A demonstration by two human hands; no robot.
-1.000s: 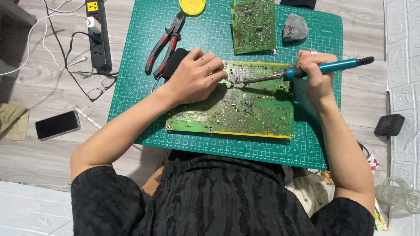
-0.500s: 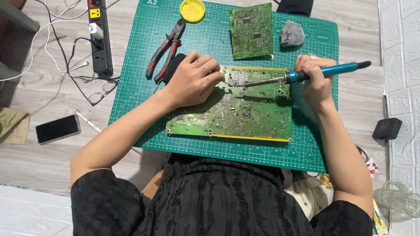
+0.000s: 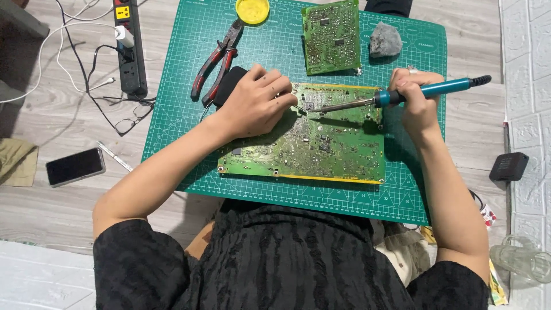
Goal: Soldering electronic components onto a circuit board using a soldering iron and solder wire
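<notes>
R hand (image 3: 418, 102) is closed around the teal handle of a soldering iron (image 3: 402, 96), fingers wrapped tight, tip pointing left & resting on the upper part of the large green circuit board (image 3: 313, 146). L hand (image 3: 255, 103) lies on the board's upper-left corner, fingers curled w/ tips pinched together near the iron's tip; whether sth thin is held between them can't be told. The board lies flat, approx. centre of a green cutting mat (image 3: 189, 115), long side across, yellow edge strips top & bottom.

Just behind the L hand a black object (image 3: 228, 84) sits partly hidden under the wrist. Beside it, red-handled pliers (image 3: 216, 62) lie at a slant on the mat. Further up: a yellow round tin (image 3: 252, 10) at the mat's top edge, a smaller green circuit board (image 3: 332, 36), a grey lump (image 3: 385, 39) to its right.

Off the mat, on the wood floor: power strip (image 3: 130, 46) w/ cables, eyeglasses (image 3: 129, 123), a pen (image 3: 115, 156), a dark phone (image 3: 75, 166) at left; a small black box (image 3: 509, 166) at right.
</notes>
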